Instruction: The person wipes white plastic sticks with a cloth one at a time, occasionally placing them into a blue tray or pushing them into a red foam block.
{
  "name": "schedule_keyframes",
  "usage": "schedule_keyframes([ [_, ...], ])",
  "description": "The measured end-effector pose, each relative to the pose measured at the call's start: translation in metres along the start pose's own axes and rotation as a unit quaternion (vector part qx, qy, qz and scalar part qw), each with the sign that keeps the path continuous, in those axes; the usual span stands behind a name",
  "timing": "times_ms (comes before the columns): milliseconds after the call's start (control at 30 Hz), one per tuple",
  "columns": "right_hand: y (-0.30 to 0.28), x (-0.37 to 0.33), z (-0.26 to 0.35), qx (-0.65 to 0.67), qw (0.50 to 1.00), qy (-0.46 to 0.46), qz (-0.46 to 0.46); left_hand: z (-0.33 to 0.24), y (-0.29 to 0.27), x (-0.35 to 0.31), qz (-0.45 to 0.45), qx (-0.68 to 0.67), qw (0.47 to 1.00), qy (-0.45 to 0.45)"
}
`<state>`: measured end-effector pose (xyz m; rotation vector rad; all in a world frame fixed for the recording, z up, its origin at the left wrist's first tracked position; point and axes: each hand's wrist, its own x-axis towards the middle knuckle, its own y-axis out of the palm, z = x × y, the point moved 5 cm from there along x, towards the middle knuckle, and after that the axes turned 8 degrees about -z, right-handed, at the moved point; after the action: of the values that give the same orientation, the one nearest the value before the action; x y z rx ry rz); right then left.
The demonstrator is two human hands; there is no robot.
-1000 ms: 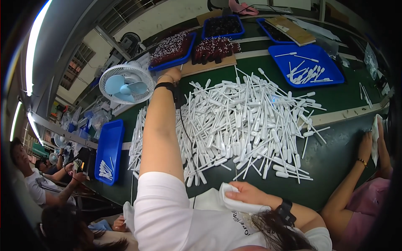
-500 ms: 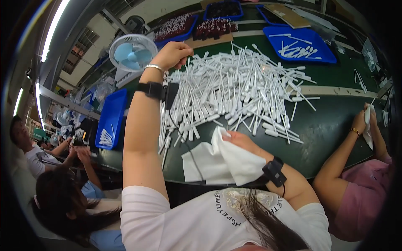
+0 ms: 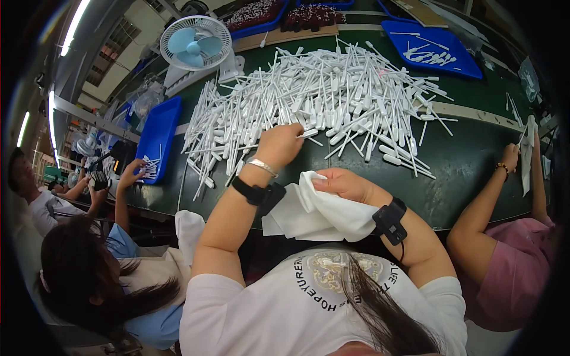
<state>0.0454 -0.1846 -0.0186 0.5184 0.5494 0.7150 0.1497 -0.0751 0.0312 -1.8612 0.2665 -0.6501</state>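
A large heap of white plastic dropper pipettes [image 3: 332,89] covers the middle of the dark green table. My left hand [image 3: 280,147] is closed at the heap's near edge, with the bulb of one pipette [image 3: 309,133] showing at its fingertips; the rest of that pipette is hidden. My right hand [image 3: 347,184], nearer to me and right of it, grips a folded white cloth [image 3: 326,213] between thumb and fingers. The cloth drapes down over the table's front edge. A single pipette [image 3: 263,40] lies beyond the heap, by a cardboard strip.
A fan [image 3: 196,44] stands at the far left. Blue trays with pipettes lie at the left [image 3: 159,127] and far right [image 3: 439,65]. Co-workers sit on both sides; the right one's hands [image 3: 509,159] hold a white cloth [image 3: 527,160]. A red heap [image 3: 312,18] lies at the back.
My left hand has come back from the heap's far left side to its near edge, now at a pipette. My right hand still holds the cloth. The view has shifted slightly.
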Motion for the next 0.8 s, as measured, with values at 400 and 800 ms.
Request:
schedule_keyframes([
  [400,-0.021,-0.002,0.017,0.112,0.982,-0.082,-0.128,-0.005,-0.044,-0.038,-0.005,-0.262,0.95,-0.171],
  [800,0.012,-0.005,0.032,0.293,0.949,-0.115,0.003,-0.049,-0.009,-0.106,-0.079,-0.646,0.713,-0.262],
])
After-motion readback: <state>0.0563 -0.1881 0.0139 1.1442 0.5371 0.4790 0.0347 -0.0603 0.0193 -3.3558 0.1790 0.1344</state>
